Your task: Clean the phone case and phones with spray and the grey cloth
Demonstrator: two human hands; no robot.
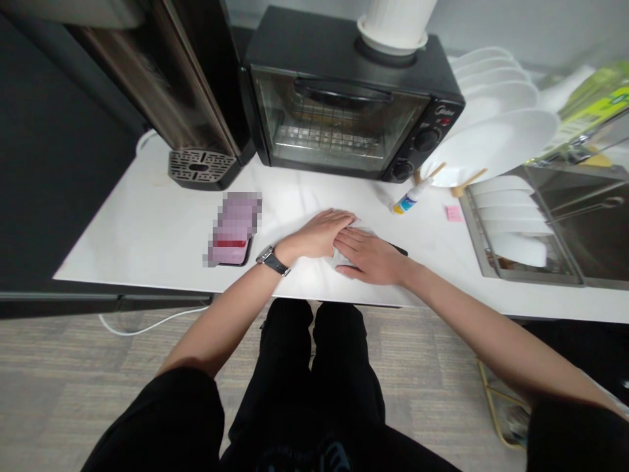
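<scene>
Both my hands meet on the white counter (299, 190), in front of a small black oven. Beneath my right hand (371, 257) is a crumpled white tissue (340, 259), pressed down by its long fingers with the thumb spread to the side. The dark end of a thin flat object (400, 250) pokes out past that hand; most of it is covered. My left hand (322, 233), with a watch (273, 260) at the wrist, curves in against the right fingertips. Its fingers are close together, and what lies under them is hidden.
Behind my hands stands the toaster oven (339, 124), with a white pot (396, 26) on top. A small bottle (411, 198) lies beside racked plates (496, 144). Left are a pixelated phone-like object (236, 229) and a drinks machine (201, 167). A sink (533, 223) is at right.
</scene>
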